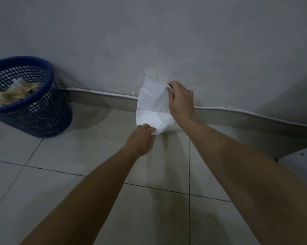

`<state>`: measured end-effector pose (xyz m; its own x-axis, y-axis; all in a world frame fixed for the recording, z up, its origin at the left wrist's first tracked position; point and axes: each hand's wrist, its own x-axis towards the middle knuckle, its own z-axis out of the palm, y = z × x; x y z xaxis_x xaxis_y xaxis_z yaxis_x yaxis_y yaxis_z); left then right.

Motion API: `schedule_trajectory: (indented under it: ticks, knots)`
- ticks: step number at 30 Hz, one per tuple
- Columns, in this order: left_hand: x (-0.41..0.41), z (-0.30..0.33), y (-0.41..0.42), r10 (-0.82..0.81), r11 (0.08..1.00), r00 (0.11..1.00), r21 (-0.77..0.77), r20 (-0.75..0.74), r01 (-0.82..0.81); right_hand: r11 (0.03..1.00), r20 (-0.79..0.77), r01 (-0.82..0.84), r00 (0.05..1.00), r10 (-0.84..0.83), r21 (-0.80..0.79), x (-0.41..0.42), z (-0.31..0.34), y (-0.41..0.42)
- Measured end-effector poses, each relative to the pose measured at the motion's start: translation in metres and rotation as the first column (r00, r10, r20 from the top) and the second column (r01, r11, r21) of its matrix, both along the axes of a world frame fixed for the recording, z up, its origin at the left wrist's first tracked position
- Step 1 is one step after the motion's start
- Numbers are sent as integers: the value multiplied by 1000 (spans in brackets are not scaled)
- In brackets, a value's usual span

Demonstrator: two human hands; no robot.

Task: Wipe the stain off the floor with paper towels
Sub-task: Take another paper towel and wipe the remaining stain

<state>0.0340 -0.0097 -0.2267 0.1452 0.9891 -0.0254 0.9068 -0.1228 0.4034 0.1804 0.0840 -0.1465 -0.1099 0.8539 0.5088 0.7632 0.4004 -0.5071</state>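
A white paper towel [153, 105] hangs in the air in front of the wall, held by both hands. My right hand [181, 99] pinches its upper right edge. My left hand [142, 138] grips its lower corner from below. The towel is partly folded and looks clean. Faint dull smears show on the pale floor tiles [167, 206] under my arms; I cannot make out a clear stain.
A blue mesh wastebasket [30, 98] with crumpled brownish and white used towels stands at the left by the wall. A white cable [255, 113] runs along the grey skirting. A pale object's corner [301, 160] juts in at the right edge.
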Motion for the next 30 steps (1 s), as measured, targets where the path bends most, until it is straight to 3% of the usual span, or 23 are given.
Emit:
schedule_trajectory:
  ticks: [6, 14, 21, 25, 28, 30]
  knots:
    - [1, 12, -2, -9, 1000, 999, 18, 34, 8, 992, 186, 59, 982, -38, -107, -6, 10, 7]
    - [-5, 19, -2, 15, 1000, 999, -18, 38, -14, 991, 6, 114, 993, -115, 71, -10, 35, 4]
    - [-12, 30, -5, 151, 988, 969, 2, 196, -154, 990, -180, -136, 976, 125, -47, -12, 50, -9]
    - [-20, 55, 0, 249, 962, 880, 5, 405, -275, 953, -184, -225, 964, 189, -200, -6, 63, -16]
    - [-16, 78, -8, 264, 948, 716, -38, 646, -316, 912, -147, -245, 967, 207, -329, 3, 76, -31]
    - [-10, 91, -17, 255, 954, 619, -90, 743, -285, 851, -210, -303, 950, 232, -429, 12, 84, -49]
